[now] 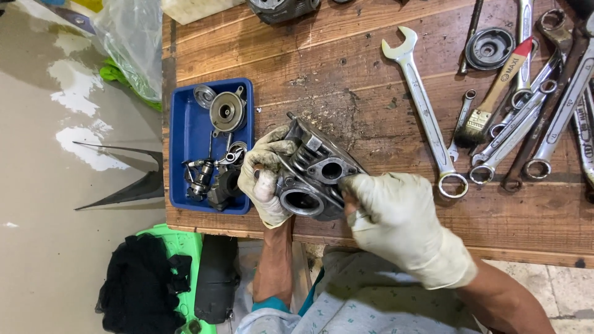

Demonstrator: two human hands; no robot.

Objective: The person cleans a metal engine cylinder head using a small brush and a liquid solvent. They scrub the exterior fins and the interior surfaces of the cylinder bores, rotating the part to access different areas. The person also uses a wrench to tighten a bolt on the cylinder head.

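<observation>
1. My left hand [267, 176], in a dirty pale glove, is wrapped round the left side of the finned metal engine part [314, 176] and holds it tilted on the wooden surface [346, 68], near the front edge.
2. My right hand [396, 219], also gloved, is closed on the part's right side, with fingertips pinched at its edge. I cannot tell whether they grip a small tool or only the casting.
3. As I judge it, stripping is well along: the blue tray [185, 133] just left of my left hand already holds a round cover [226, 111], a small shaft [201, 179] and other loose bits.
4. The part's round ports look empty, yet grime remains on it and on the boards behind it, so cleaning seems left.
5. The spanners [427, 117] and the paintbrush [492, 102] lie untouched, well to the right.
</observation>
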